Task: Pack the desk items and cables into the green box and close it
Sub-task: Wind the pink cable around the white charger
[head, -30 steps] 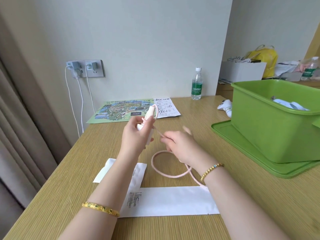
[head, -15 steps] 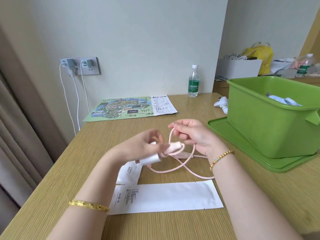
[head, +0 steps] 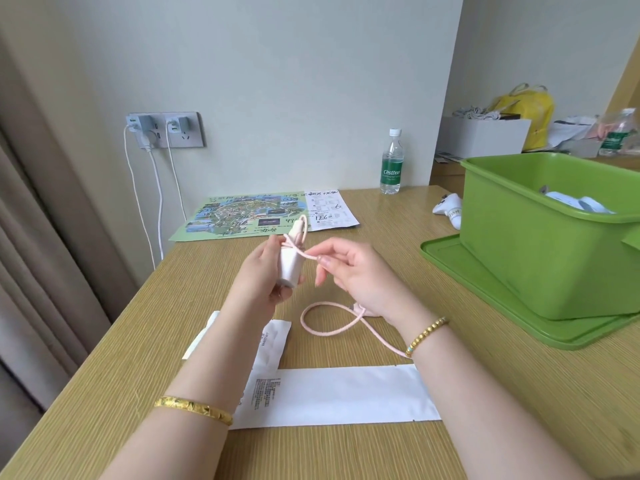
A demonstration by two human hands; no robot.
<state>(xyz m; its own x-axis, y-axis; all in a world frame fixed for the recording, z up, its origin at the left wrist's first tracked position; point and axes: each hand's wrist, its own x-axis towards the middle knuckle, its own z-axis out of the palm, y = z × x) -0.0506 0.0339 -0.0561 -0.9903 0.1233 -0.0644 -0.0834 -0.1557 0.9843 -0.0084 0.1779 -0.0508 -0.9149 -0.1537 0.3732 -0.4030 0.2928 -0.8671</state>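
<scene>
Nearest on the wooden surface lie two white paper packets, and just beyond them a loop of pink cable. Above it the left hand grips a small white charger, while the right hand pinches the cable. To the right the open green box stands on its lid; farther back lie a map leaflet and a water bottle against the pale wall, with a wall socket and curtains left.

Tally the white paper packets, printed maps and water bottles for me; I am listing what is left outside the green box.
White paper packets: 2
Printed maps: 1
Water bottles: 2
Total: 5
</scene>
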